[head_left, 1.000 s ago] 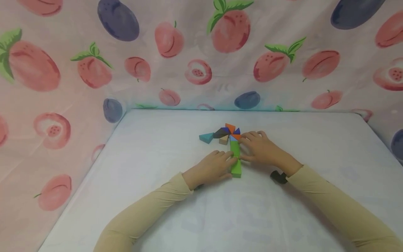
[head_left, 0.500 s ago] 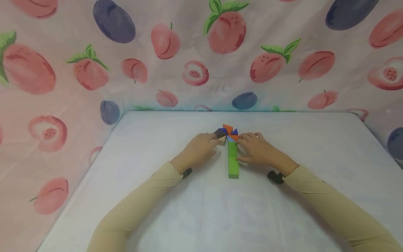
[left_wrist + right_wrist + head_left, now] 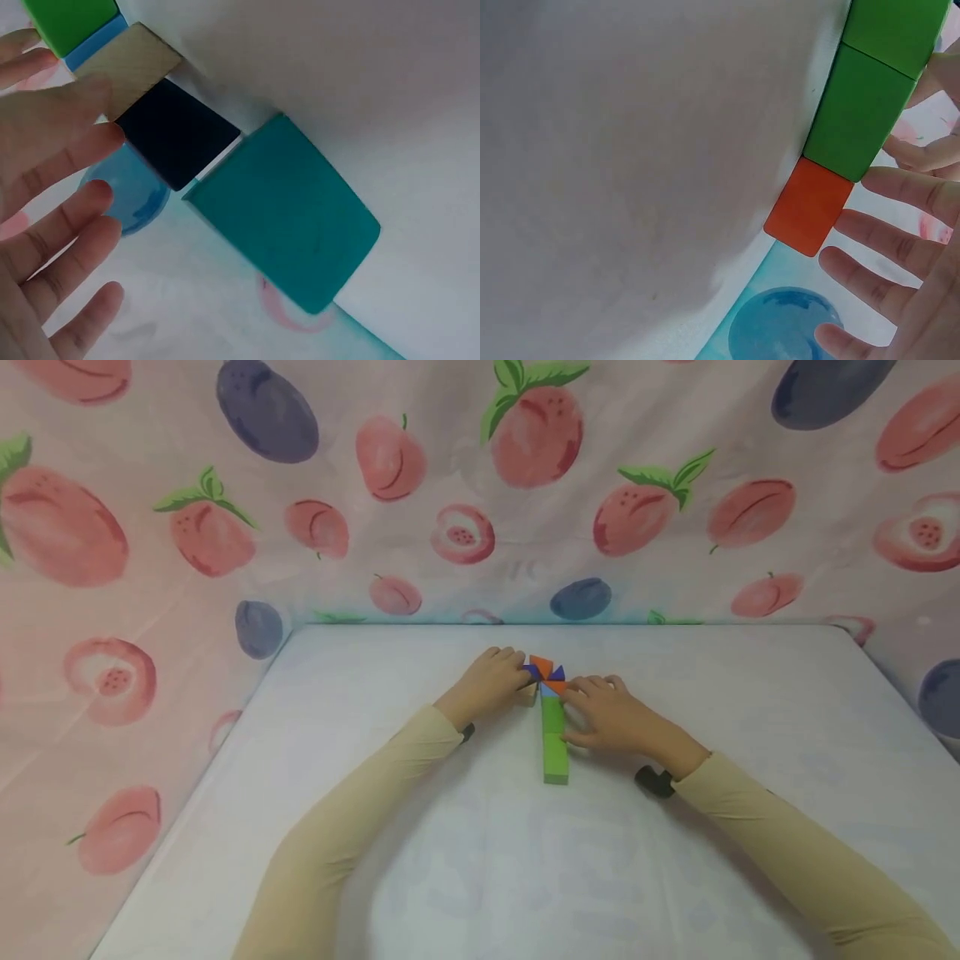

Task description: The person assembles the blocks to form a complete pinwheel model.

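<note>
Small coloured blocks lie joined on the white surface. Two green blocks (image 3: pixel 555 758) form a stem, topped by a light blue piece (image 3: pixel 550 691) and a fan of orange (image 3: pixel 540 666) and dark blue (image 3: pixel 558 673) wedges. At the fan's left, my left hand (image 3: pixel 487 687) covers other blocks. The left wrist view shows its loose, spread fingers by a wooden block (image 3: pixel 135 64) and a black block (image 3: pixel 180 135), with a teal block (image 3: pixel 289 214) beyond. My right hand (image 3: pixel 618 716) rests its extended fingers along the right side, by an orange block (image 3: pixel 810 206) and green block (image 3: pixel 861 112).
A white cloth-covered table (image 3: pixel 420 860) spreads around the blocks. A fruit-print curtain (image 3: pixel 540 543) stands along its back and left. A dark camera mount (image 3: pixel 655 782) sits beneath the right wrist.
My left hand has left the green stem and moved up and left, over the black and teal blocks, hiding them in the head view. My right hand stays beside the stem.
</note>
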### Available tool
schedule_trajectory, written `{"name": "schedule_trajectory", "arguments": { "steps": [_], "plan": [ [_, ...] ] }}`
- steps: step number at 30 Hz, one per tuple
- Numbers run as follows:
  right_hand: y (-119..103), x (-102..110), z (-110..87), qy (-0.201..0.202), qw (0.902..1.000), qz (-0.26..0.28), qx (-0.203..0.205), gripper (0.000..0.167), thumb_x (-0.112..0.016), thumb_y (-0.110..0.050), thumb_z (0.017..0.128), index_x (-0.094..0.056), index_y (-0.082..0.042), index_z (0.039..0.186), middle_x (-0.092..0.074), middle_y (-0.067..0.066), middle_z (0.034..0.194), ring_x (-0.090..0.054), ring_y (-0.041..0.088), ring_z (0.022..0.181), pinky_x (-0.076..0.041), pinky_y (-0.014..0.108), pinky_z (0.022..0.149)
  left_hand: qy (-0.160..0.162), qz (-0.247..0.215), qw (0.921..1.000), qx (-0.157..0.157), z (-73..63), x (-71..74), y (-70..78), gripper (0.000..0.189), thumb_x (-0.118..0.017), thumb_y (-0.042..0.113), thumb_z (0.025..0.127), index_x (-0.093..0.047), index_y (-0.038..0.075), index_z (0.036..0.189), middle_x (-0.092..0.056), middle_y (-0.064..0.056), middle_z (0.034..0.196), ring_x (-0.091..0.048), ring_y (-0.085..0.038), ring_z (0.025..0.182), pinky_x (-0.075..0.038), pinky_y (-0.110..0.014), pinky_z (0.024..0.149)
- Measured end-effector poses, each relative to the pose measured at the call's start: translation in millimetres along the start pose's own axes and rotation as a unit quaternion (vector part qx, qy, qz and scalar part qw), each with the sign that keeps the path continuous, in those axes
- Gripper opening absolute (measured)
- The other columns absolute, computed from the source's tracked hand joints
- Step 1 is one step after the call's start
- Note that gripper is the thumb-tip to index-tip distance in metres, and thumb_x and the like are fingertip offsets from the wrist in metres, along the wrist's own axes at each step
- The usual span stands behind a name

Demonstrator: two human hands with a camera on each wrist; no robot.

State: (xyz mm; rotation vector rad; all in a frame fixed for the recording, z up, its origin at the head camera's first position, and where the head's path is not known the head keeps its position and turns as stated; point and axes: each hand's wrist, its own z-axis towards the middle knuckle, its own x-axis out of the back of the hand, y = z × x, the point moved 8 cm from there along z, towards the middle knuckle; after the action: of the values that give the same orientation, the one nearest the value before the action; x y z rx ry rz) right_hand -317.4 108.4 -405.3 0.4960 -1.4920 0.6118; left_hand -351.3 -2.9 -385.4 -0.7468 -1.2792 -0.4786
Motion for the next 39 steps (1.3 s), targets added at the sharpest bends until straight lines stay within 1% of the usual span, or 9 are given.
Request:
{"name": "schedule_trajectory", "arguments": {
  "steps": [4,9,16,21,25,28,31,35,39],
  "plan": [
    [-2,0,0.3,0.001,1.0000,0.002,0.006,0.055,-0.062,-0.048,0.084,-0.054,-0.010,0.122,-0.051,0.013,0.131,-0.045,0.033,0.124,-0.034,0.058,0.098,-0.004,0.018,0.9998,-0.002,2.4,-1.5,0.2,0.015,-0.061,0.022,0.090,-0.071,0.015,0.098,-0.063,-0.004,0.099,-0.057,-0.020,0.093,-0.046,-0.034,0.087],
    [-2,0,0.2,0.004,1.0000,-0.002,0.008,0.054,-0.062,-0.048,0.084,-0.054,-0.010,0.122,-0.051,0.013,0.130,-0.045,0.033,0.123,-0.035,0.057,0.097,-0.011,0.023,0.9997,0.005,5.2,-6.1,-1.8,0.015,-0.059,0.020,0.092,-0.070,0.016,0.101,-0.063,-0.003,0.101,-0.057,-0.019,0.095,-0.046,-0.034,0.090],
    [-2,0,0.0,0.005,0.9999,-0.006,0.009,0.057,-0.062,-0.048,0.084,-0.052,-0.010,0.125,-0.051,0.013,0.130,-0.045,0.033,0.124,-0.035,0.057,0.096,-0.015,0.017,0.9996,0.015,8.8,-8.2,-4.9,0.015,-0.060,0.018,0.091,-0.068,0.014,0.102,-0.063,-0.004,0.103,-0.058,-0.020,0.098,-0.045,-0.034,0.092],
    [-2,0,-0.6,0.006,0.9999,-0.005,0.009,0.057,-0.062,-0.049,0.084,-0.052,-0.010,0.125,-0.051,0.013,0.130,-0.045,0.033,0.123,-0.035,0.057,0.097,-0.019,0.017,0.9996,0.016,9.3,-8.4,-4.9,0.015,-0.058,0.018,0.092,-0.067,0.014,0.103,-0.063,-0.004,0.104,-0.058,-0.020,0.098,-0.045,-0.034,0.092],
    [-2,-1,-0.8,0.005,1.0000,-0.002,0.008,0.056,-0.062,-0.048,0.084,-0.052,-0.010,0.125,-0.051,0.013,0.130,-0.045,0.032,0.123,-0.035,0.057,0.097,-0.017,0.000,0.9998,0.012,7.5,-7.5,-4.2,0.015,-0.057,0.020,0.093,-0.067,0.014,0.103,-0.063,-0.004,0.102,-0.058,-0.020,0.096,-0.045,-0.035,0.093],
    [-2,-1,-0.6,0.005,0.9999,-0.006,0.010,0.057,-0.061,-0.048,0.084,-0.051,-0.010,0.126,-0.051,0.013,0.130,-0.045,0.033,0.123,-0.035,0.058,0.097,-0.013,-0.013,0.9998,0.011,1.5,-5.9,-6.3,0.015,-0.060,0.024,0.092,-0.066,0.014,0.101,-0.062,-0.004,0.099,-0.057,-0.020,0.092,-0.045,-0.034,0.090],
    [-3,-1,-0.3,0.004,0.9999,-0.007,0.012,0.058,-0.061,-0.049,0.085,-0.051,-0.010,0.127,-0.051,0.013,0.129,-0.046,0.033,0.122,-0.035,0.058,0.097,-0.014,-0.022,0.9994,0.020,-9.3,-4.5,-13.1,0.021,-0.062,0.030,0.090,-0.065,0.013,0.101,-0.061,-0.004,0.096,-0.056,-0.020,0.091,-0.044,-0.034,0.088],
    [-2,-1,0.1,0.000,0.9999,-0.007,0.008,0.058,-0.060,-0.049,0.085,-0.051,-0.009,0.126,-0.051,0.014,0.130,-0.046,0.033,0.123,-0.035,0.058,0.098,-0.023,-0.031,0.9983,0.043,-26.8,-4.3,-27.2,0.031,-0.063,0.034,0.087,-0.062,0.012,0.108,-0.060,-0.004,0.099,-0.055,-0.021,0.094,-0.043,-0.037,0.091],
    [1,-2,0.1,-0.008,1.0000,0.000,-0.001,0.059,-0.060,-0.050,0.085,-0.051,-0.009,0.126,-0.050,0.015,0.131,-0.046,0.034,0.124,-0.034,0.059,0.100,-0.044,-0.040,0.9958,0.070,-40.0,-9.2,-42.2,0.041,-0.066,0.037,0.084,-0.059,0.011,0.116,-0.060,-0.006,0.104,-0.055,-0.022,0.097,-0.043,-0.039,0.093]
  ]
}}
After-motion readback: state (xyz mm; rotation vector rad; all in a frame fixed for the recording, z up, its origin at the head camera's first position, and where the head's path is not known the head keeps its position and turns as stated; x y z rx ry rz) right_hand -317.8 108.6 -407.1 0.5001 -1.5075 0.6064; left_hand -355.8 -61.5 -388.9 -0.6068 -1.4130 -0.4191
